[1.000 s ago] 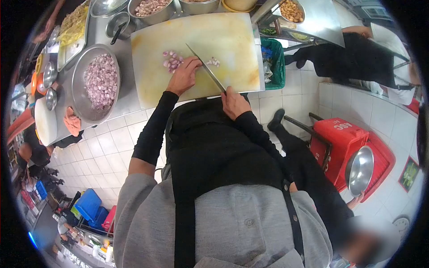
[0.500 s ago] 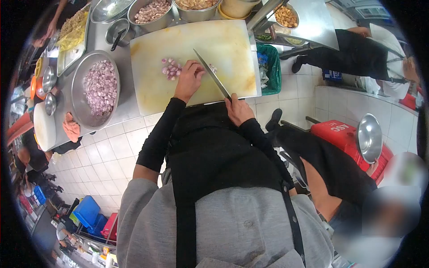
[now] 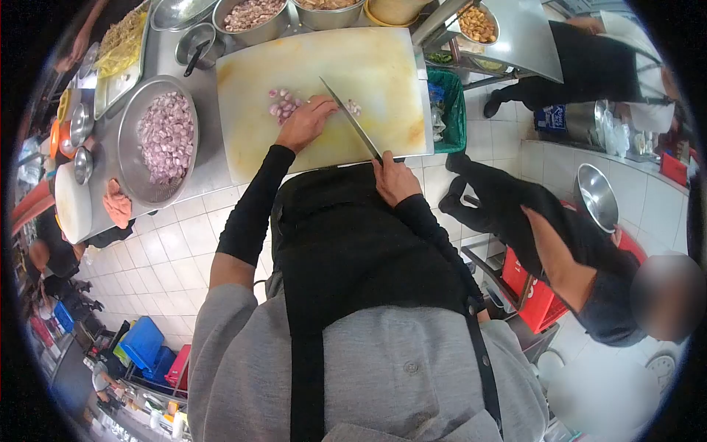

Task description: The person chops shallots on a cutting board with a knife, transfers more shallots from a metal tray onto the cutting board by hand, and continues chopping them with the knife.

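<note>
My right hand (image 3: 396,179) is wrapped round the handle of a long knife (image 3: 353,122), whose blade slants up and left over the yellowed white cutting board (image 3: 383,66). Beside the blade, my left hand (image 3: 308,122) has its fingers bent together; what they hold, if anything, is hidden. Left of that hand lies a small pile of pinkish shallots (image 3: 283,104). A few cut pieces (image 3: 353,108) sit just right of the blade. A large metal colander (image 3: 125,147) filled with chopped shallots stands left of the board.
Metal bowls of food (image 3: 254,18) line the board's far edge. A small pot (image 3: 210,46) stands at its upper left. Right of the board is a green-lined bin (image 3: 456,110). A co-worker (image 3: 552,228) carries a metal bowl (image 3: 596,197) at the right.
My left hand has lowered slightly and stays beside the blade. The knife is still in my right hand. The co-worker at the right has moved, with the metal bowl now higher in view than a second ago.
</note>
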`<act>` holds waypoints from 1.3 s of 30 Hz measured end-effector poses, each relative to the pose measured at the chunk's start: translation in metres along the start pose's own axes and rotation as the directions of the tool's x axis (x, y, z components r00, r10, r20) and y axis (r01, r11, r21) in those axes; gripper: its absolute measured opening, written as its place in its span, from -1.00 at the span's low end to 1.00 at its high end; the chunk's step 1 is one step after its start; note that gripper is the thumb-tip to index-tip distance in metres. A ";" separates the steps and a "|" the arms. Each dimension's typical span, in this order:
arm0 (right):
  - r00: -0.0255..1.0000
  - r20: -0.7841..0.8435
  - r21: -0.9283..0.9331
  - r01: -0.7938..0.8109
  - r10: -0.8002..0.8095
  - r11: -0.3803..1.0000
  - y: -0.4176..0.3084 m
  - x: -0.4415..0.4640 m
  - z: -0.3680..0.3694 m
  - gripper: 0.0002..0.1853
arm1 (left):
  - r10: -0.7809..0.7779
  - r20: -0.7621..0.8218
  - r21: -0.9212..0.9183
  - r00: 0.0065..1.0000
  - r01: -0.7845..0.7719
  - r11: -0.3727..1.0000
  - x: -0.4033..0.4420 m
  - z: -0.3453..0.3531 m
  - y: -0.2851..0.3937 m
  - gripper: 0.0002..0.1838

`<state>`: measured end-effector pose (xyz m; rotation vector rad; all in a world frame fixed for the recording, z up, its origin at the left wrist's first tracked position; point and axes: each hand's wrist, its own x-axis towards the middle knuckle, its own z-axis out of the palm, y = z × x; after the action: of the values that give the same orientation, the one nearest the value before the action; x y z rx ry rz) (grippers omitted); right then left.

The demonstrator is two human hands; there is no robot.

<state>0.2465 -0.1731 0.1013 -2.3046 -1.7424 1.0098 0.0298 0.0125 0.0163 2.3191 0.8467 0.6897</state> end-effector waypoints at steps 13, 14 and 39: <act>0.999 -0.014 -0.031 0.028 -0.028 0.999 -0.001 0.004 -0.001 -0.64 | 0.105 -0.055 0.118 0.993 -0.098 0.988 -0.005 0.012 -0.007 -0.63; 0.999 -0.025 -0.039 0.033 -0.034 0.999 -0.005 0.007 -0.002 -0.64 | 0.113 -0.059 0.123 0.992 -0.105 0.987 -0.004 0.012 -0.007 -0.63; 0.997 0.003 0.035 0.075 -0.075 0.997 -0.001 0.007 -0.016 -0.65 | 0.060 0.001 0.107 0.998 -0.059 0.993 -0.003 0.008 -0.003 -0.63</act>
<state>0.2556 -0.1615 0.1111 -2.2004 -1.7833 1.0247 0.0319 0.0099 0.0078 2.4479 0.8370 0.6880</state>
